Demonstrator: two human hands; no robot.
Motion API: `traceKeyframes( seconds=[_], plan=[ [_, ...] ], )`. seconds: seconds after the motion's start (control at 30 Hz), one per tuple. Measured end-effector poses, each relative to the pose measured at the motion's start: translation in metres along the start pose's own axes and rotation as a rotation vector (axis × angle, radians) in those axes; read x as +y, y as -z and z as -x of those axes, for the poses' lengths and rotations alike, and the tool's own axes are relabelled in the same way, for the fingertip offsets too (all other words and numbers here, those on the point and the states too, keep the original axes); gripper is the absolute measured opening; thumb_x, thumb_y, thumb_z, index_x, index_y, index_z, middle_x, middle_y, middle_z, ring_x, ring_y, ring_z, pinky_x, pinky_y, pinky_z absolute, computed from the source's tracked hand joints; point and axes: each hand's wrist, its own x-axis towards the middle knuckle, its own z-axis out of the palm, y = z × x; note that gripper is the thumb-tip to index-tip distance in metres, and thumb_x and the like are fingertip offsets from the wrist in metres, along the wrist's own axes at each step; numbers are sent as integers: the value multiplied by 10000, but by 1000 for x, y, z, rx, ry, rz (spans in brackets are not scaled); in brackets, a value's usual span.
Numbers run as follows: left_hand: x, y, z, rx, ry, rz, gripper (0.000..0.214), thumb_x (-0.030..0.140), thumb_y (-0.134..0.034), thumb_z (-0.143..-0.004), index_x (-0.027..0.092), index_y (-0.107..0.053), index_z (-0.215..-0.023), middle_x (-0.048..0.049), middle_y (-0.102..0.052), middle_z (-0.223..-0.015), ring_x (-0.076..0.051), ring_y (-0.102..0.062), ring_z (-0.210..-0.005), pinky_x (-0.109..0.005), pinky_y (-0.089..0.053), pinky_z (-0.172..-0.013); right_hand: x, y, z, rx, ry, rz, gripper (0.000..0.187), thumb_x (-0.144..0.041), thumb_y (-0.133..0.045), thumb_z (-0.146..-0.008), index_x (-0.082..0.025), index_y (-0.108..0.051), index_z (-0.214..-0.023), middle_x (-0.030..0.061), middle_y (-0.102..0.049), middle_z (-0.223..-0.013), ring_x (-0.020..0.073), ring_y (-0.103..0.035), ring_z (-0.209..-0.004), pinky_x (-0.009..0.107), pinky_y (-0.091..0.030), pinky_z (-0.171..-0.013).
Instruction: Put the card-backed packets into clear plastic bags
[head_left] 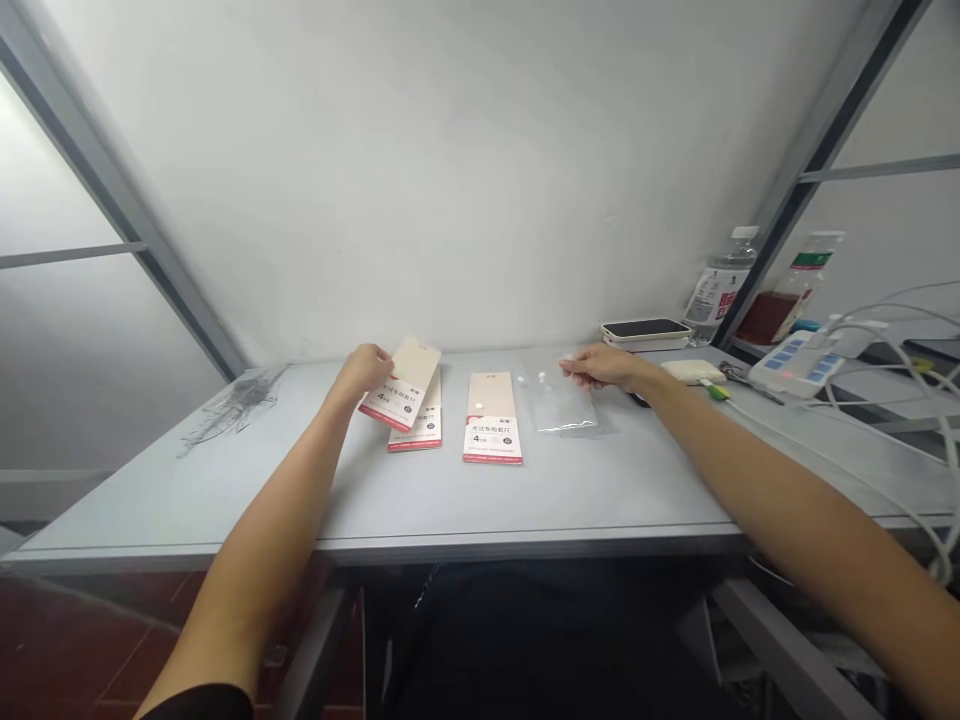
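My left hand [365, 370] is closed on a beige card with a red and white bottom strip [401, 386], lifted and tilted over a second card of the same kind [420, 430] lying on the grey table [525, 490]. A third card [492, 418] lies flat in the middle. My right hand [604, 366] pinches the top edge of a clear plastic sleeve [564, 408] that rests on the table to the right of that card.
A heap of thin clear strips [236, 405] lies at the far left. At the back right stand a small scale [646, 331], two bottles [718, 282], a power strip [799, 358] with white cables, and a pale flat object [694, 371].
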Motion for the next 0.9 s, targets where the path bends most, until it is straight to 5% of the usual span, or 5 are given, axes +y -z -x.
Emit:
traceKeyframes(
  seconds=[0.13, 0.23, 0.43, 0.63, 0.9],
  plan=[
    [-5, -2, 0, -193, 82, -358, 79, 159, -593, -582, 179, -567, -654, -93, -665, -633, -248, -635, -629, -317, -443, -594, 8, -1, -8, 35, -60, 398, 375, -467, -577, -749, -155, -536, -545, 13, -510, -452, 112, -457, -450, 249, -320, -477],
    [-2, -6, 5, -216, 74, -481, 50, 197, -600, -604, 169, -575, -636, -102, -642, -570, -267, -633, -638, -342, -442, -627, 8, -1, -11, 60, -99, 520, 344, -476, -580, -737, -137, -633, -772, 10, -533, -469, 150, -507, -503, 258, -347, -504],
    [20, -28, 34, -82, -363, -434, 429, 586, -398, -758, 198, -581, -771, -98, -636, -690, -251, -600, -661, -323, -406, -603, 5, -6, -7, 82, -130, 576, 704, -513, -617, -685, -93, -499, -1238, 66, -639, -674, 230, -609, -718, 292, -417, -607],
    [33, -67, 65, -173, -615, -486, 520, 674, -405, -694, 180, -566, -717, -108, -620, -666, -242, -579, -624, -307, -372, -580, -10, -18, 0, 305, -47, 663, 547, -452, -586, -728, -152, -549, -1184, 103, -658, -933, 249, -587, -875, 311, -408, -696],
    [33, -68, 63, -210, -727, -624, 302, 356, -419, -753, 175, -555, -553, -115, -570, -550, -259, -580, -590, -322, -343, -546, -48, -60, 29, 260, 370, 386, 343, -474, -445, -814, -197, -644, -834, -12, -554, -578, 122, -473, -534, 242, -328, -526]
  ],
)
